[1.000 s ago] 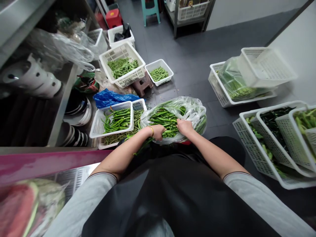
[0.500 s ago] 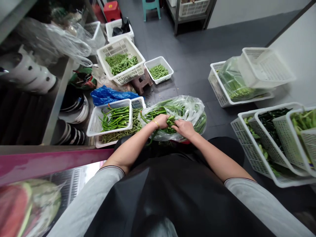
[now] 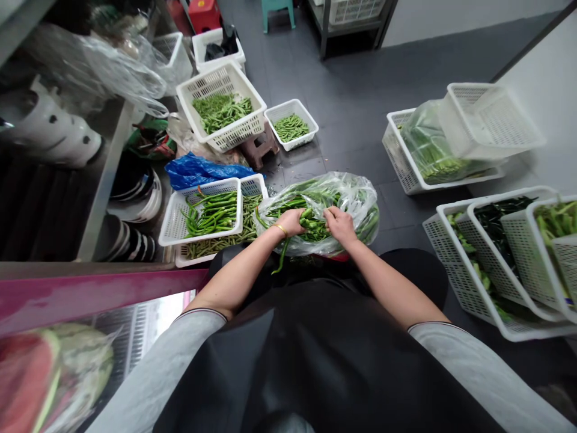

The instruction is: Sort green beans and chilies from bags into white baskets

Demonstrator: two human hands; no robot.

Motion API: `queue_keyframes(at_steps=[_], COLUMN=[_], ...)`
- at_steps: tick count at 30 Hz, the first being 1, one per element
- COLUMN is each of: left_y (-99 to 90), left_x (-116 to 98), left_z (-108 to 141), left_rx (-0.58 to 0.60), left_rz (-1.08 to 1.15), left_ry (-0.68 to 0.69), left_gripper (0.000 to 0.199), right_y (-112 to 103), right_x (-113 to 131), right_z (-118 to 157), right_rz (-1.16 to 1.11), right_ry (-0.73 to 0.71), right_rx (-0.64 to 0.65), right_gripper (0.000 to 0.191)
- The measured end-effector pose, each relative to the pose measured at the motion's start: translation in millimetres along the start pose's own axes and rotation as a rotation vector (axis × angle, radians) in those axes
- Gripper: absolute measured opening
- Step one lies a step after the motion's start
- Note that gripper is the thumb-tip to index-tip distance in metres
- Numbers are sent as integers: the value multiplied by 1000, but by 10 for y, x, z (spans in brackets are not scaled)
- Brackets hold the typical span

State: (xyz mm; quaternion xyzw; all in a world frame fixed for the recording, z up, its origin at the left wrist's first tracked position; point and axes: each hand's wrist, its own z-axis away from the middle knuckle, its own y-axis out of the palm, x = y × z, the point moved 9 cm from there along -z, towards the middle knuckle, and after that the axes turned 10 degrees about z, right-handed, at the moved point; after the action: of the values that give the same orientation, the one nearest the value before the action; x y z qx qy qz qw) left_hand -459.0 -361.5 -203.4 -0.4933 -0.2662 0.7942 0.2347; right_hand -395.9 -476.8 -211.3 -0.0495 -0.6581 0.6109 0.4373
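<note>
green chillies (image 3: 310, 224) sit in a clump inside a clear plastic bag (image 3: 356, 201), just beside a white plastic basket (image 3: 240, 210). left hand (image 3: 291, 221) and right hand (image 3: 340, 225) have closed in from either side since a moment ago, fingers curled tight around that clump, while one chilli dangles below the left wrist.

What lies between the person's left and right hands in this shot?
In the head view, a clump of green chili peppers lies between the left hand and right hand, over a clear plastic bag.
</note>
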Motion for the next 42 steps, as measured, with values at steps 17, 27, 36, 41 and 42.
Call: queue_keyframes(at_steps=[17, 27, 36, 41, 42], left_y=[-40, -56, 24, 17, 15], left_x=[31, 108, 24, 58, 84], left_z=[-58, -88, -78, -33, -20], left_rx=[2, -25, 56, 87, 96], left_rz=[63, 196, 333, 496, 535], left_ry=[-14, -7, 58, 73, 70], left_gripper=[16, 17, 18, 21, 23], right_y=[270, 337, 91, -44, -67], right_x=[114, 170, 323, 298, 272], right_z=[-206, -130, -221, -261, -256], right_rz=[589, 606, 637, 149, -76], right_ry=[-202, -225, -292, -299, -283], right_rx=[380, 321, 293, 323, 301], right_gripper=[41, 36, 35, 42, 45])
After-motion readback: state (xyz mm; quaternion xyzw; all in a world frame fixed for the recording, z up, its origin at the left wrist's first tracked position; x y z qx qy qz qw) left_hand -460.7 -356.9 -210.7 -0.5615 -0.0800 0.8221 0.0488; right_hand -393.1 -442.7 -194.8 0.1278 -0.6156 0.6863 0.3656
